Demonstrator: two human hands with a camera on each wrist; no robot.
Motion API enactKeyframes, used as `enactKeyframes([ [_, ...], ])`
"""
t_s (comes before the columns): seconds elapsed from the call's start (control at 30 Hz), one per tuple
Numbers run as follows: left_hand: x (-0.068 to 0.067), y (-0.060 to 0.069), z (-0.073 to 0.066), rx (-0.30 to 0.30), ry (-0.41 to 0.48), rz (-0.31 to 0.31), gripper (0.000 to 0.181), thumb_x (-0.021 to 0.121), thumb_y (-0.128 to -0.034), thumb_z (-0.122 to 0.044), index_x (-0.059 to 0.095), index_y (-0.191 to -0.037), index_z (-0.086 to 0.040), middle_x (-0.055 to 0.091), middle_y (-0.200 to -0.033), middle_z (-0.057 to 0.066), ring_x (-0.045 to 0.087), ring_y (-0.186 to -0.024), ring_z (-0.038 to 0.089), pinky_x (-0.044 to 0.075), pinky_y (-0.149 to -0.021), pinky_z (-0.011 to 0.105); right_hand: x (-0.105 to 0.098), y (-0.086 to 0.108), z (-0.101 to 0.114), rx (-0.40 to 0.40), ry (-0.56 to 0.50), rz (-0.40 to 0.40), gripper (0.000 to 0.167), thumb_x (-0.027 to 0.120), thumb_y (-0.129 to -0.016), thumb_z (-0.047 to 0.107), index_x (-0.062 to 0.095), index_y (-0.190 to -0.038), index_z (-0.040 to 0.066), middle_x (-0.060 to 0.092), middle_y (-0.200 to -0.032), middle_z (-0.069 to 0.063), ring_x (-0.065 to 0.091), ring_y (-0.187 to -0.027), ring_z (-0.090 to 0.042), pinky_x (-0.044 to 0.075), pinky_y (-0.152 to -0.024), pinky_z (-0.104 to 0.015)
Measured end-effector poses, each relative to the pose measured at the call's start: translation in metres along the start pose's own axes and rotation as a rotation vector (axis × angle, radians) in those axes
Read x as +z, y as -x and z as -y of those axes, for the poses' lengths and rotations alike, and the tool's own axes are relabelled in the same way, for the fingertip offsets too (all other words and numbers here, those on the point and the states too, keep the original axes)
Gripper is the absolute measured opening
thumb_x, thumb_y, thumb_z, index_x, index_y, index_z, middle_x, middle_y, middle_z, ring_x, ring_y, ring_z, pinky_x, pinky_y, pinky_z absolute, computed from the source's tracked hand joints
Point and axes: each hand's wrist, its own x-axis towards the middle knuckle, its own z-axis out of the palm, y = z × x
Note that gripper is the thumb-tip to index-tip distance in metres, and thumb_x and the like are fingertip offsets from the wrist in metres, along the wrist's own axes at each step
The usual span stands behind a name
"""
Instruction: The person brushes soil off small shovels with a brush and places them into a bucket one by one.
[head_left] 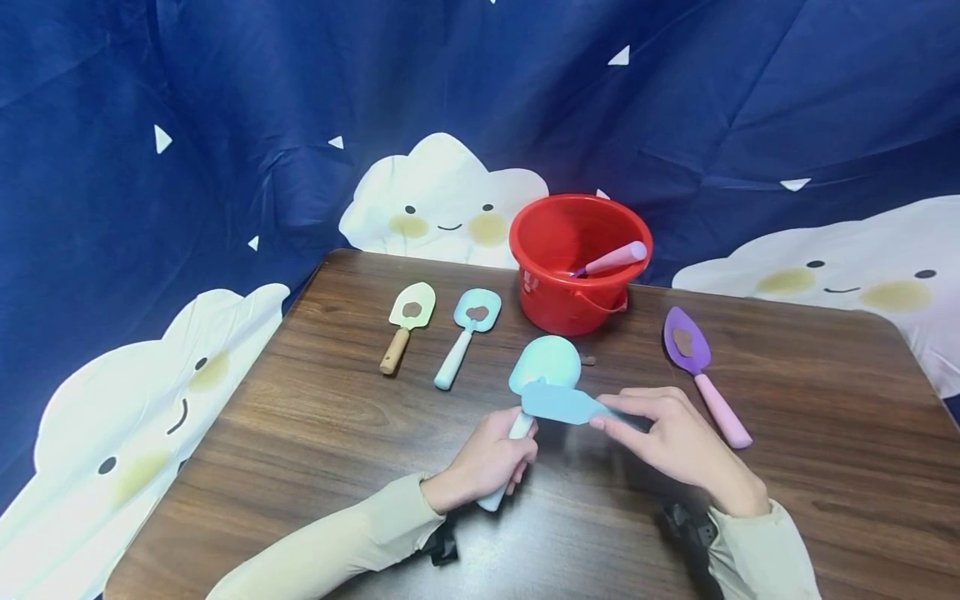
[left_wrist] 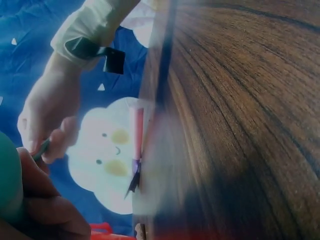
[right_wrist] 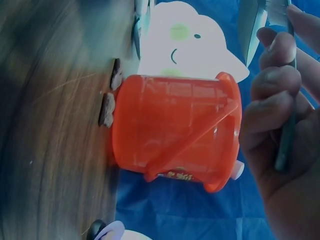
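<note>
In the head view, my left hand [head_left: 491, 458] grips the pale handle of a light blue toy shovel [head_left: 546, 362], its blade tilted up off the table. My right hand [head_left: 675, 437] pinches the thin handle of a flat blue spatula [head_left: 562, 403]. The spatula's blade overlaps the shovel's lower blade and neck; whether they touch, I cannot tell. The right wrist view shows the fingers [right_wrist: 277, 82] curled round the spatula's handle. At the left wrist view's lower left, the fingers [left_wrist: 50, 212] lie beside a blurred blue-green part of the shovel.
Behind my hands stands a red bucket [head_left: 573, 300] with a pink-handled tool [head_left: 617, 257] inside. A green shovel [head_left: 412, 304], another blue shovel [head_left: 453, 358] and a purple shovel [head_left: 687, 342] lie around, each bearing a brown piece. Small brown pieces [right_wrist: 106, 110] sit near the bucket.
</note>
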Motion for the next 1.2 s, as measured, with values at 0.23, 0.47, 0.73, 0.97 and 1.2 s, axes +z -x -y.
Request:
enactKeyframes([
  [0.23,0.000,0.002,-0.001,-0.003,-0.093,0.008,0.010,0.050,-0.0750,0.000,0.047,-0.074,-0.009,0.045,-0.047,0.000,0.044,-0.034,0.010,0.042,-0.031,0.026,-0.007,-0.001,-0.012,0.158,0.059,0.029,0.034,0.079,-0.079,0.028,0.074,-0.109,0.011,0.075,-0.100,-0.001,0.071,-0.095,-0.017,0.051,-0.081,-0.008],
  [0.47,-0.002,0.002,-0.001,-0.021,-0.175,0.059,0.008,0.050,-0.0743,-0.002,0.047,-0.073,-0.010,0.044,-0.046,-0.002,0.044,-0.035,0.009,0.040,-0.032,0.023,-0.020,-0.003,-0.019,0.291,0.095,0.028,0.040,0.072,-0.085,0.037,0.072,-0.115,0.010,0.074,-0.106,-0.008,0.070,-0.100,-0.023,0.056,-0.078,-0.020],
  [0.73,-0.003,0.003,-0.004,-0.012,-0.199,0.086,0.010,0.052,-0.0729,-0.001,0.048,-0.073,-0.011,0.045,-0.045,-0.002,0.044,-0.035,0.009,0.041,-0.032,0.025,-0.022,-0.001,-0.021,0.333,0.099,-0.091,0.034,0.073,-0.085,0.031,0.074,-0.109,0.007,0.075,-0.097,-0.012,0.058,-0.080,0.014,0.049,-0.066,-0.012],
  [0.97,-0.006,0.003,-0.006,0.098,-0.324,0.090,0.012,0.056,-0.0741,-0.003,0.049,-0.071,-0.013,0.044,-0.052,-0.009,0.042,-0.045,0.001,0.038,-0.041,0.016,-0.018,0.001,-0.028,0.329,0.157,-0.067,0.035,0.072,-0.086,0.033,0.074,-0.106,0.005,0.075,-0.095,-0.013,0.068,-0.076,-0.016,0.052,-0.065,-0.023],
  [1.2,-0.011,-0.001,-0.012,0.227,-0.465,0.030,0.012,0.057,-0.0766,-0.008,0.049,-0.072,-0.016,0.040,-0.058,-0.011,0.037,-0.052,0.001,0.031,-0.046,0.015,-0.012,0.004,-0.030,0.389,0.173,0.004,0.039,0.068,-0.088,0.040,0.074,-0.107,0.006,0.076,-0.092,-0.010,0.068,-0.092,-0.033,0.036,-0.097,-0.054],
])
